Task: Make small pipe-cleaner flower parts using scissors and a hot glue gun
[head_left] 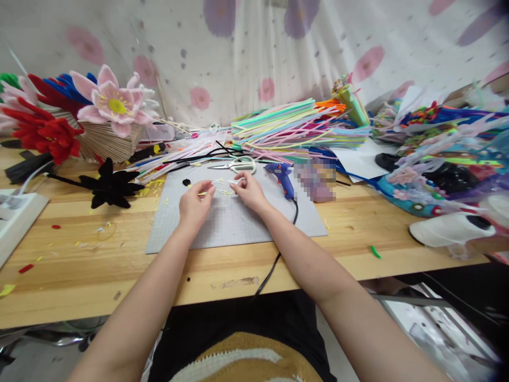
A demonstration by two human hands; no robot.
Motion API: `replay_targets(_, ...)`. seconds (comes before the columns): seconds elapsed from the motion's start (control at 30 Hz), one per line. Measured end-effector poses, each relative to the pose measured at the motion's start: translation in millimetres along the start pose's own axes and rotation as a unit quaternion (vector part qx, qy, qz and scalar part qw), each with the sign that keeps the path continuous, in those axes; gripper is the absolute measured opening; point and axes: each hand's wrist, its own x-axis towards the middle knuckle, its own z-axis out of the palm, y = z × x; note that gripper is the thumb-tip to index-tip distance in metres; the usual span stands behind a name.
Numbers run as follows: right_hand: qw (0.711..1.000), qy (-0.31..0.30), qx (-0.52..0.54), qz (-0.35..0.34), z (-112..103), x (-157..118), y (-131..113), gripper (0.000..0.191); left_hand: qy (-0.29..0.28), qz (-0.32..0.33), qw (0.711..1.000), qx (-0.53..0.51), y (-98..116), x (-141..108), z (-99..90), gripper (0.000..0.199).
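Note:
Both my hands are over a grey cutting mat (pixel 226 228). My left hand (pixel 194 204) is closed in a pinch on a thin strand with a yellow end, which looks like a flower stamen (pixel 202 193). Facing it, my right hand (pixel 249 192) pinches a small bunch of thin white strands (pixel 237 181). More fine strands with yellow tips (pixel 225 192) show between the hands; which hand bears them is hard to see. Just beyond lie scissors (pixel 234 165) with pale handles. A blue glue gun (pixel 281 178) rests right of my right hand.
A black fuzzy flower (pixel 109 185) lies left of the mat, near yellow scraps (pixel 153 188). Pink (pixel 115 106) and red flowers (pixel 47 132) stand behind it. Bundled pipe cleaners (pixel 294 127) fill the back. The glue gun's cord (pixel 274 265) crosses the front edge. A white roll (pixel 449 229) lies right.

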Motion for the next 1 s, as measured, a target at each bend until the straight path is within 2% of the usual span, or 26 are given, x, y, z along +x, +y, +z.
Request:
replay_targets(0.07, 1.000, 0.001, 0.003, -0.008, 2, -3, -3, 0.020, -0.066, 0.000, 0.996, 0.065, 11, -3, 4.9, 0.034)
replay_targets(0.17, 1.000, 0.005, 0.016, -0.022, 3, -4, -6, 0.019, -0.130, -0.004, 0.988, 0.089, 22, -3, 12.3, 0.032)
replay_targets(0.3, 0.998, 0.004, 0.047, -0.046, 3, -3, -6, 0.020, -0.151, -0.044, 0.983, 0.098, 24, 2, 15.7, 0.020)
replay_targets(0.43, 0.996, -0.032, 0.056, -0.063, 3, -3, -5, 0.020, -0.163, -0.032, 0.982, 0.093, 20, 4, 14.6, 0.018)
replay_targets(0.57, 0.996, -0.040, 0.042, -0.071, 4, -3, -6, 0.020, -0.168, -0.024, 0.981, 0.094, 14, 2, 13.9, 0.020)
replay_targets(0.67, 0.998, -0.008, 0.024, -0.062, 2, -1, -6, 0.013, -0.132, -0.040, 0.989, 0.062, 6, 1, 12.3, 0.019)
replay_targets(0.77, 0.998, 0.033, -0.041, -0.037, -2, 2, -3, 0.009, -0.060, -0.079, 0.994, -0.046, -3, 2, 8.7, 0.021)
replay_targets(0.87, 0.990, -0.006, -0.126, -0.058, -3, 1, 1, 0.019, -0.004, -0.124, 0.981, -0.146, -9, 5, 4.9, 0.023)
replay_targets(1.0, 0.968, -0.064, -0.218, -0.106, 2, -2, 3, 0.022, 0.030, -0.140, 0.968, -0.204, -9, 7, 3.8, 0.023)
